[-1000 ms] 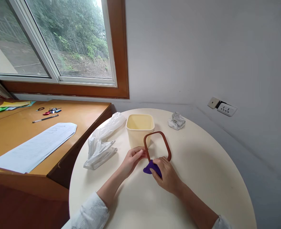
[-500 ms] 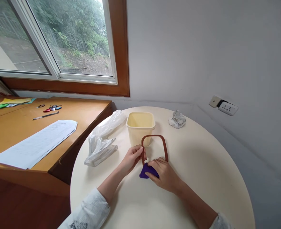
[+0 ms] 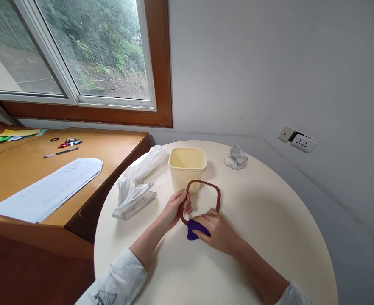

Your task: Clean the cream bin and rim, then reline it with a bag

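Observation:
A brown, rounded square ring (image 3: 219, 195), like the rim of a bin, is held upright and slightly tilted above the round table. My left hand (image 3: 176, 206) is closed around its left side, thumb on top. In my right hand (image 3: 218, 231) is a purple cloth (image 3: 196, 229), bunched and pressed against the ring's lower edge. That hand and the cloth hide the ring's lower right part. Just behind the ring stands a cream square bin (image 3: 187, 169), upright with its top uncovered.
A crumpled clear plastic bag (image 3: 136, 186) lies left of the bin on the white round table (image 3: 269, 254). A crumpled grey-white cloth or wrapper (image 3: 236, 158) sits at the back right. On the wooden desk (image 3: 120, 144) are papers (image 3: 50, 190), a pen (image 3: 60, 153) and keys (image 3: 71, 142).
The ring has tilted, its lower left corner coming into view and its top shifting left. My right hand and the cloth have moved slightly along its lower edge.

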Demonstrator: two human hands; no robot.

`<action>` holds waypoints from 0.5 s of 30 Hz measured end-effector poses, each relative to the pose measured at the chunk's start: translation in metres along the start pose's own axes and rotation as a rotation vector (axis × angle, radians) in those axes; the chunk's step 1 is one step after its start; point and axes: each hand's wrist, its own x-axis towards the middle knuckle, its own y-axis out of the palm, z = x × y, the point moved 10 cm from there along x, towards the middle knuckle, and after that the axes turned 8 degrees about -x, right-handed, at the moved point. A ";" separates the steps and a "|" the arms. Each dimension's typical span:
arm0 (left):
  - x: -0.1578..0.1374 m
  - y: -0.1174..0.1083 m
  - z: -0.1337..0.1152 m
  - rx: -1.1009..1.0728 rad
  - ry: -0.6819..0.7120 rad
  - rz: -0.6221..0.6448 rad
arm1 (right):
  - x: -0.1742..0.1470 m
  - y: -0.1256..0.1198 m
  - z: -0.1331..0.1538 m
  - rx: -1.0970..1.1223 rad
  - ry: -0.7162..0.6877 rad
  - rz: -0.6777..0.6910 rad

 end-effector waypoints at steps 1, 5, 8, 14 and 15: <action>0.001 -0.002 0.000 -0.013 -0.002 -0.013 | 0.000 -0.001 0.000 -0.002 -0.005 -0.003; 0.003 -0.010 0.001 -0.088 -0.020 -0.047 | 0.001 -0.003 0.002 -0.039 -0.034 -0.028; 0.004 -0.015 0.002 -0.105 -0.035 -0.068 | 0.000 -0.005 0.004 -0.079 -0.050 -0.062; 0.004 -0.021 0.007 -0.088 -0.050 -0.097 | 0.000 -0.010 0.010 -0.161 -0.076 -0.123; 0.004 -0.021 0.009 -0.088 -0.059 -0.095 | 0.000 -0.011 0.009 -0.178 -0.061 -0.132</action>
